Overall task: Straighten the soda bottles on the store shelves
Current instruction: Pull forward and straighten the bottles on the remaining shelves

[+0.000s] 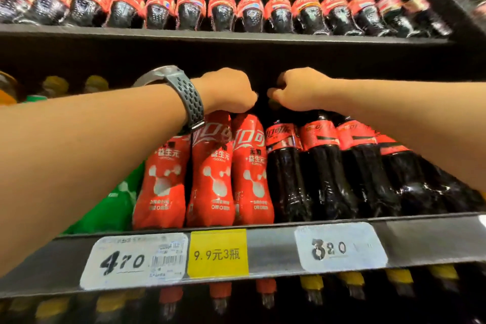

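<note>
place: shop | evidence: stocked soda bottles [210, 166] in rows; price tags [134, 260] on shelf edge [271, 250]

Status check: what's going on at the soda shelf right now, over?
Left hand grips tops of red bottles. Right hand grips tops of dark bottles. Caps hidden under hands. Nothing in the way.

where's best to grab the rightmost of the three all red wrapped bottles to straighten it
Take the rightmost red-sleeved plastic bottle by its cap and neck, reaching from the front over the top. Its body is packed close between a red neighbour and a black cola bottle, leaving little finger room, while the top stands free. The left hand curls over it.
</note>
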A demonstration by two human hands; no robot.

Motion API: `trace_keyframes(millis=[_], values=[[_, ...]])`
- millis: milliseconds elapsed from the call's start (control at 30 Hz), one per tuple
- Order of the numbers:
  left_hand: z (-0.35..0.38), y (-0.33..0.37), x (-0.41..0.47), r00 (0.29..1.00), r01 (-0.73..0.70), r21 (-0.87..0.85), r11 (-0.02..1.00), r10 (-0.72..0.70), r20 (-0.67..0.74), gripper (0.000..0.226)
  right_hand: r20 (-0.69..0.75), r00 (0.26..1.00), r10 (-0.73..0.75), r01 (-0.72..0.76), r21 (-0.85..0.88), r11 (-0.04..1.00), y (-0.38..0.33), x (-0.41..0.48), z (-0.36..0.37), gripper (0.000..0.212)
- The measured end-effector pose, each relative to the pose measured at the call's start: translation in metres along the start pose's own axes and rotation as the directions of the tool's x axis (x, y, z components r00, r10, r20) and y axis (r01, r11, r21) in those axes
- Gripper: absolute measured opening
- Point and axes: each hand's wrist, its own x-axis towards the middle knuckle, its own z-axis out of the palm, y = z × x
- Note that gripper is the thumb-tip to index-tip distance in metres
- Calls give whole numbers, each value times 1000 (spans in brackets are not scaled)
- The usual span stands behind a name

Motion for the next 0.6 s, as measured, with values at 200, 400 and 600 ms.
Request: trace_keyframes(millis=[200,400,600], values=[[8,24,1,987,150,103,983,-154,34,37,0,1000,-11,11,46,999,-1,4,12,51],[14,20,5,955,290,-57,955,-292,-44,16,-29,999,16,-14,65,998,2,6,17,35],[16,21,5,959,269,-60,961,-273,-70,18,18,1000,7,-9,119,993,3,9,14,30]])
